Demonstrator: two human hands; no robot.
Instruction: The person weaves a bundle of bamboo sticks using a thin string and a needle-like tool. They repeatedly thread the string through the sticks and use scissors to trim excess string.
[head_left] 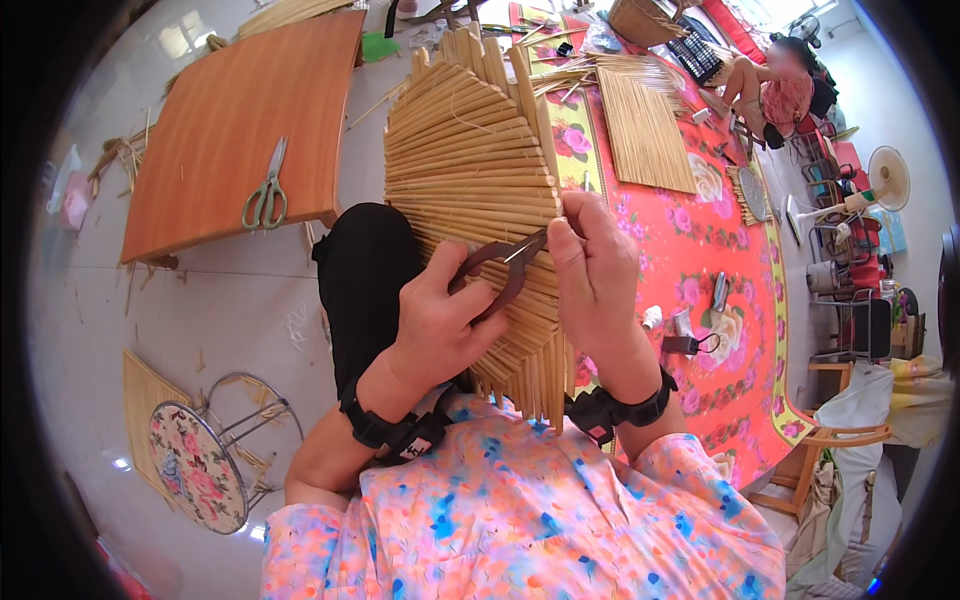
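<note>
Across my lap lies a fan-shaped panel (465, 140) of tan reed stalks, set side by side and spreading toward its edges. My left hand (435, 325) is closed on dark brown-handled scissors (510, 285), with fingers through the loops. Their blades point right, to the panel's right edge. Just beyond the blade tips, my right hand (598, 265) pinches that edge between thumb and fingers. What exactly lies between the blades is hidden by my right thumb. A thin loose thread curls over the panel's upper part.
An orange-brown wooden table (210, 130) with green-handled scissors (267, 195) stands at left. A round floral stool (198, 465) is at lower left. On the right, a red floral cloth (735, 390) bears a flat reed mat (645, 130). A seated person (785, 95) and a white fan (888, 180) are beyond.
</note>
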